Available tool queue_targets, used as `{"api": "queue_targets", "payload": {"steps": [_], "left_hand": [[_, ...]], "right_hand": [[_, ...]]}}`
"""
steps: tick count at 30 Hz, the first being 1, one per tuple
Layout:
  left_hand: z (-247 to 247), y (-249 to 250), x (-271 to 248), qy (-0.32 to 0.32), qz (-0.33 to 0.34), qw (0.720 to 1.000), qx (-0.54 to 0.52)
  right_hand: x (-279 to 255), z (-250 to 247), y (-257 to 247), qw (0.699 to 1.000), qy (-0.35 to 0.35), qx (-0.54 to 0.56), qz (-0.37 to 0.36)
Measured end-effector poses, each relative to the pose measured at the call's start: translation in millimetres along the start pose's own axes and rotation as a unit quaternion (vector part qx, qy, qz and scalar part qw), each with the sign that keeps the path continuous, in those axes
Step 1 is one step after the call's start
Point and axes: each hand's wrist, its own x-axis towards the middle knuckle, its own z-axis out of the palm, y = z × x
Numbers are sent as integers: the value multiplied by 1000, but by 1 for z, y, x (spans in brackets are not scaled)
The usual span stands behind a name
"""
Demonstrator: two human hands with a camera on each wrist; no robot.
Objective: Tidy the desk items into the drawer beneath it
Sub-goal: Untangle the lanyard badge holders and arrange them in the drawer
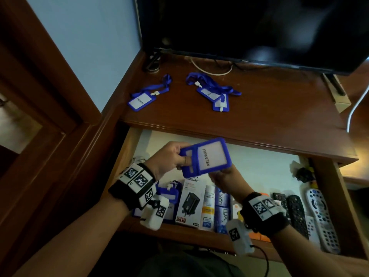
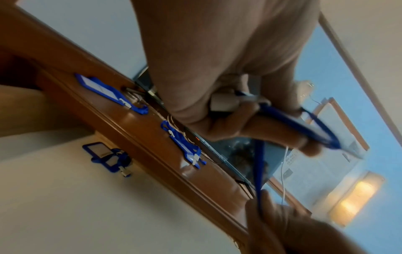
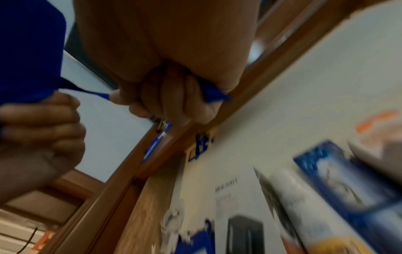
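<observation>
The left hand (image 1: 169, 156) grips a blue badge holder (image 1: 207, 156) by its left end, with the thumb on the front face and the fingers curled behind it. The card in the holder reads "PELAWAT". The left wrist view shows this hand also closed on the white clip (image 2: 224, 103) of the holder.

The right hand (image 1: 225, 176) sits just below and to the right of the holder, with its fingers curled into a fist around the blue strap (image 3: 214, 95). The strap runs taut from this fist up to the holder.

Both hands hold the badge holder in the air above the open drawer (image 1: 127, 152). Directly below the hands, the drawer contains a charger box (image 1: 190, 202), more badge holders (image 1: 169, 196) beside the left wrist, and remote controls (image 1: 319, 214) to the right of the right wrist.

Beyond the hands, on the desk (image 1: 269, 108), lie a single badge (image 1: 142, 99) and a pair of overlapping badges (image 1: 216, 96), well apart from each other.
</observation>
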Motion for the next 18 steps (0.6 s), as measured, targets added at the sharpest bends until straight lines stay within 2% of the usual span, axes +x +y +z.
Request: {"api": "queue_targets", "payload": {"steps": [3,6,10,14,18], "left_hand": [[-1,-2,5,72,-13,997,-3],[-2,-9,9,125,-29,992,17],[2,-9,7,154,-30,987,-23],[5,-6,5,173,-3,982,-72],[6,-11,12,242,5,970,-7]], "right_hand": [[0,19,10,999,-19,22,27],[-1,24,10,999,-34,-19,3],[0,23,4,996,-35,-74,-22],[-1,19,-10,992,-49,-110,-47],[-8,22,-32,981,-72,-157,-90]]}}
